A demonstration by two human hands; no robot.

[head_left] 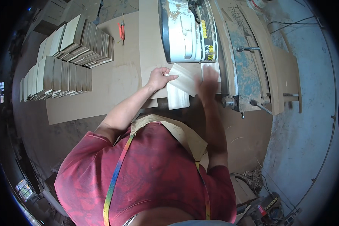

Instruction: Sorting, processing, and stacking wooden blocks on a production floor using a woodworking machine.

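Pale rectangular wooden boards sit between the two hands at the front of the work surface, the top one lying crooked over another below it. Far off to the left of the left hand stand two rows of thin pale wooden panels on edge, packed like books on a sheet of brown fibreboard, and beyond them, up and to the left of that hand, lies a small orange-handled tool. The left hand is closed on the near left corner of the top board, thumb on its face and fingers curled around the edge. That board's long axis runs on a slant, from beside the left hand down toward the right hand, while the piece underneath points nearly straight toward the person. The right hand is blurred with motion just right of the boards; I cannot tell whether it is open or gripping. Above both hands is a worn white and grey woodworking machine with a rusty blue-green metal table to the right of the right hand. By my reading the boards are being sorted or squared beside the machine, and the next move calls for turning the top board in line with the lower one.
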